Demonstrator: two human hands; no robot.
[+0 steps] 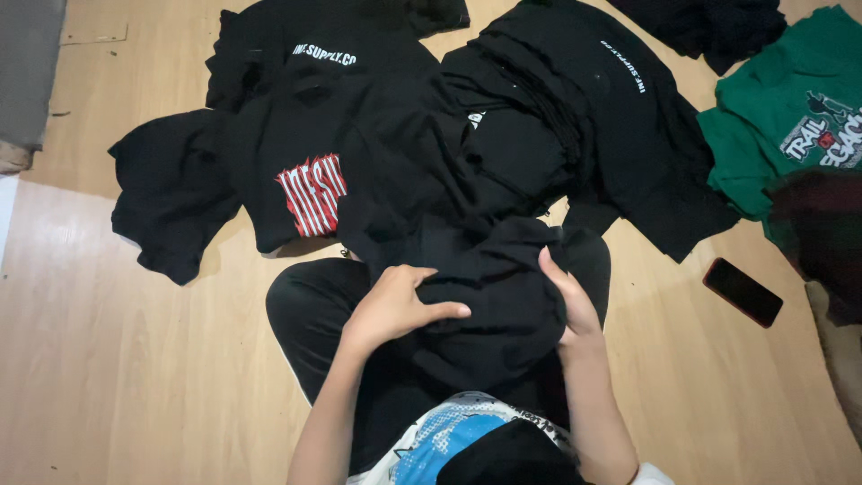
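A bunched black garment (494,287) lies on my lap. My left hand (395,305) rests on its left side, fingers curled over the cloth and gripping a fold. My right hand (570,301) presses along the garment's right edge, thumb and fingers holding the fabric. Just beyond, a heap of black t-shirts (404,135) spreads across the wooden floor, one with a red and white print (312,193), others with small white lettering.
A green printed t-shirt (790,117) lies at the right, with a dark garment (822,233) below it. A dark phone (743,292) sits on the floor to my right. More black cloth (709,27) lies at top right. A grey mat edge (27,72) is at top left.
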